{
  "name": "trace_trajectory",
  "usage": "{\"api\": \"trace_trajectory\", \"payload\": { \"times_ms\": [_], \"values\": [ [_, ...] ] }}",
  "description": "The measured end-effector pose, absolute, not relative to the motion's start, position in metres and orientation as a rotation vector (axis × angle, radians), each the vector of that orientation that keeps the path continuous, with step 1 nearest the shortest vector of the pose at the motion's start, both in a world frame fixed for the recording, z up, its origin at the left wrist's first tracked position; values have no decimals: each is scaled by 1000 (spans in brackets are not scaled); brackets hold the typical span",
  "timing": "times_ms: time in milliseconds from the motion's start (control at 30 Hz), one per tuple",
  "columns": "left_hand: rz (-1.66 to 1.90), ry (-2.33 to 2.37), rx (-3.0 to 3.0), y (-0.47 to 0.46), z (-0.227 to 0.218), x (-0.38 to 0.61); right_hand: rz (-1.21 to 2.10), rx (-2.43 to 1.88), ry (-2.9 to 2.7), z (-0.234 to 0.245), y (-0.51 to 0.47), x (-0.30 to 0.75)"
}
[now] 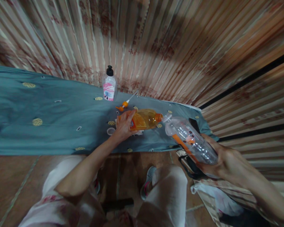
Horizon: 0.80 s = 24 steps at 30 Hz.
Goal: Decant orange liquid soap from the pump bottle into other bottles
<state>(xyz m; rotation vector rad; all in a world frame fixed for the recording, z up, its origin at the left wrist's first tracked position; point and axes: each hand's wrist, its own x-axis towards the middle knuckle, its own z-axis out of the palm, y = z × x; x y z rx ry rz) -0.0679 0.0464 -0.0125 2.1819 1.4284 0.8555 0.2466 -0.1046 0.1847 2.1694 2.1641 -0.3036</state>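
Observation:
My left hand (pixel 123 125) is wrapped round an orange bottle (pixel 145 119) of yellow-orange liquid, held on its side with its open neck pointing right. My right hand (pixel 221 162) grips a clear plastic bottle (pixel 190 138) with an orange label, tilted so that its mouth meets the orange bottle's neck. Both bottles hover just above a teal cloth (pixel 49 116) with gold dots. An orange pump nozzle (pixel 123 105) with a thin tube lies on the cloth behind my left hand. A small white cap (pixel 110 131) lies beside my left wrist.
A small clear bottle (pixel 109 83) with a black cap and pink label stands at the cloth's far edge. A striped curtain (pixel 156 47) hangs behind. A black bag (pixel 191 167) and a white plastic bag (pixel 217 198) lie on the floor at right. My knees are below.

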Motion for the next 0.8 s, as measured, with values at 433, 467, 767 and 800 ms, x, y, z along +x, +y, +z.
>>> {"api": "trace_trajectory", "payload": {
  "times_ms": [433, 467, 767, 800],
  "values": [
    [863, 1435, 2175, 46, -13, -67, -235, 2142, 2181, 182, -106, 249],
    [863, 1437, 2172, 46, -13, -67, -249, 2144, 2177, 183, -106, 248],
    [842, 1450, 2187, 46, -10, -67, -289, 2201, 2080, 184, -105, 248],
    [846, 1446, 2190, 46, -10, -67, -279, 2197, 2089, 183, -105, 249]
  ]
}}
